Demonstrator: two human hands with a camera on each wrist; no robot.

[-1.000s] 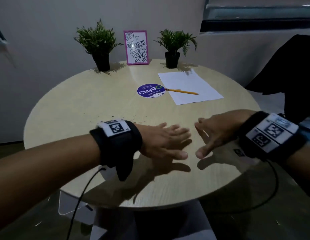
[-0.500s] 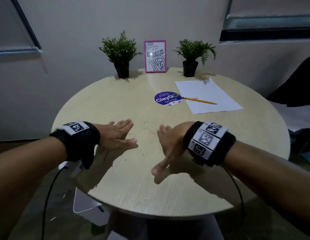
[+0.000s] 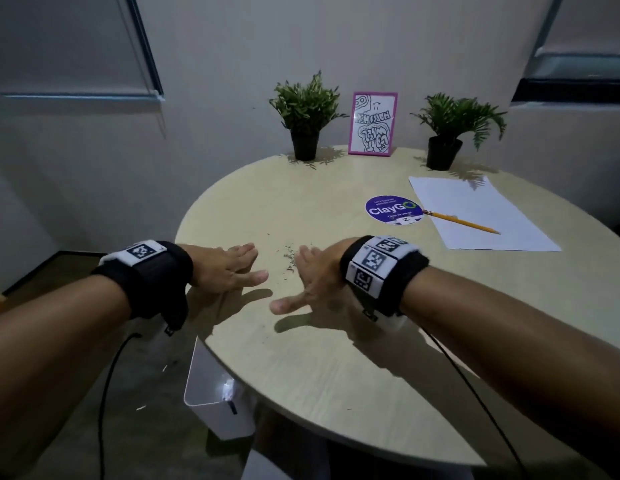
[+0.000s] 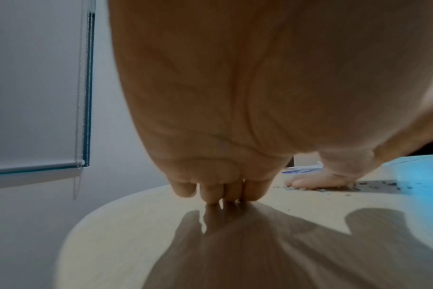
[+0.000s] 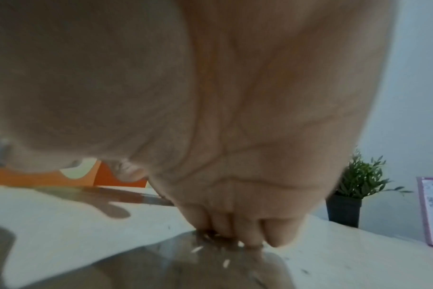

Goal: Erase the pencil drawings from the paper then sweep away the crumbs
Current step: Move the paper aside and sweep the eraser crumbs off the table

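Observation:
Small dark eraser crumbs [image 3: 288,255] lie scattered on the round wooden table [image 3: 336,368], between my two hands. My left hand [image 3: 228,270] lies flat near the table's left edge, fingers straight and touching the top [image 4: 220,193]. My right hand [image 3: 310,282] stands on its edge just right of the crumbs, fingers straight, fingertips [image 5: 247,234] on the table among crumbs [image 5: 210,248]. Both hands hold nothing. The white paper [image 3: 481,213] lies at the far right with a yellow pencil [image 3: 462,222] on it.
A purple round sticker [image 3: 393,209] sits beside the paper. Two potted plants [image 3: 306,116] [image 3: 450,129] and a pink framed picture [image 3: 372,124] stand at the table's far edge by the wall. A white bin [image 3: 215,393] stands on the floor under the table's left edge.
Both hands have moved left across the table, the right hand pushing the crumbs towards the left edge. My view has turned left, so the paper now sits further right.

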